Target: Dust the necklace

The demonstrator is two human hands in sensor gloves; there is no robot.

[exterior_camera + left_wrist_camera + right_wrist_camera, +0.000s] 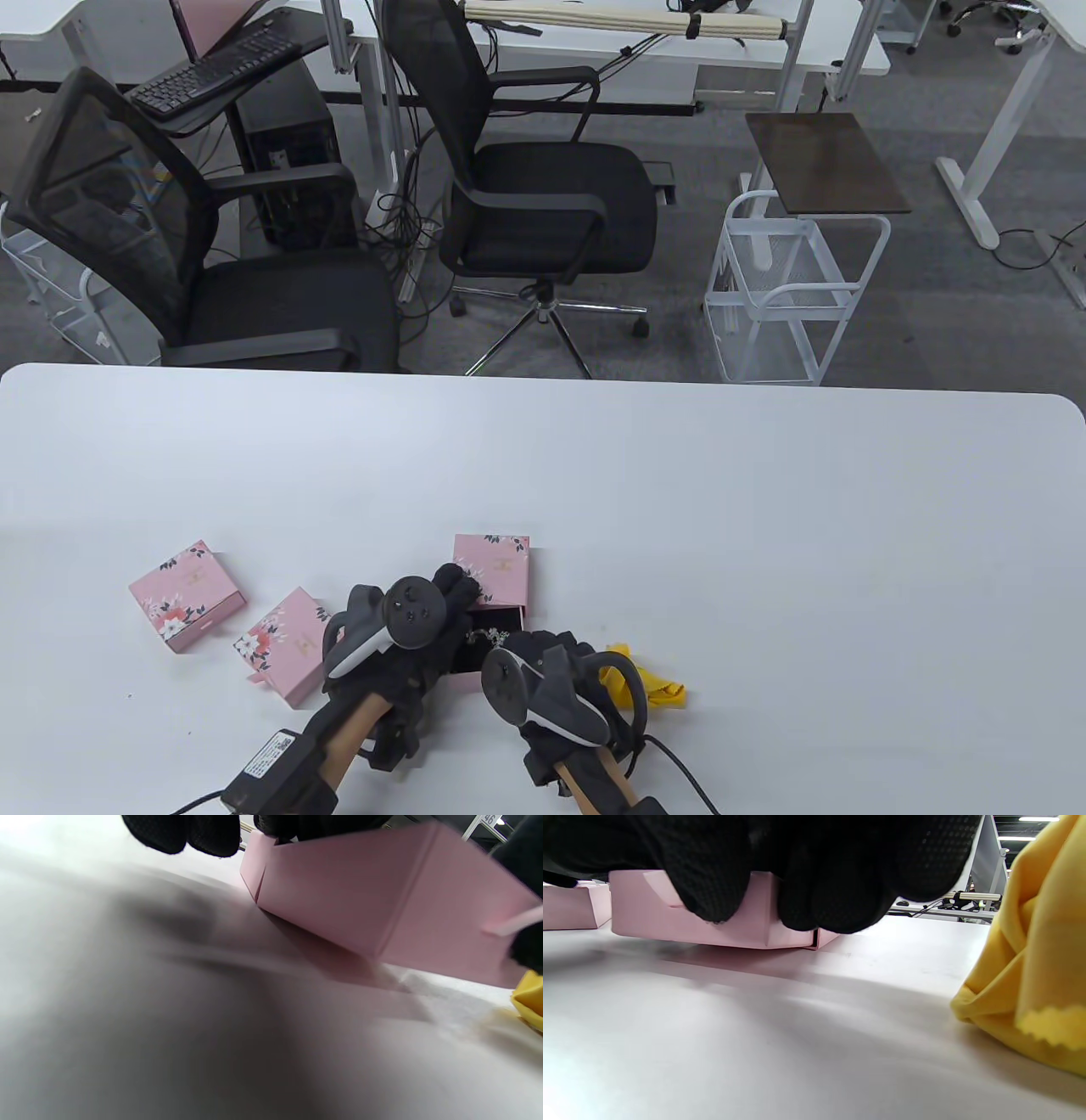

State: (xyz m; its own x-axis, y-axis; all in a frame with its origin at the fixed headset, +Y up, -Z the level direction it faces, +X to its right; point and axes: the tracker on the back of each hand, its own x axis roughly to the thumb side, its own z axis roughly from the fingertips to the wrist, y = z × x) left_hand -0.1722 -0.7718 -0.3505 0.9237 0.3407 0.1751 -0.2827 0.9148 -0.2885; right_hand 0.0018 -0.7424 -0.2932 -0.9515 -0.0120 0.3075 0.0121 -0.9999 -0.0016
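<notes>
The fingers (712, 878) of the right hand (551, 658) curl down over the near wall of an open pink box (475, 649) that stands near the middle of the table's near edge; in the right wrist view their tips hang in front of the pink wall, but whether they grip it or only rest against it cannot be told. The left hand (441, 611) reaches in from the box's left side, its fingertips (462, 586) lying over the far rim of the box; in the left wrist view two fingertips hang free above the table (764, 526) while others sit on the top edge of the pink wall, and whether they clamp it cannot be told. Between the two hands, inside the box on its dark lining, lies the necklace (490, 635), a thin pale chain just beside the right hand's fingers and a little nearer than the left fingertips. The box's lid (494, 567), pink with a flower print, lies touching the far side of the box. A yellow cloth (653, 683) sits crumpled on the table just right of the right hand. Two more closed pink boxes lie to the left: one (284, 647) just beside the left hand, the other (187, 594) farther toward the left edge. Beyond the table's far edge stand two black office chairs (543, 195) and a white wire cart (789, 297).
</notes>
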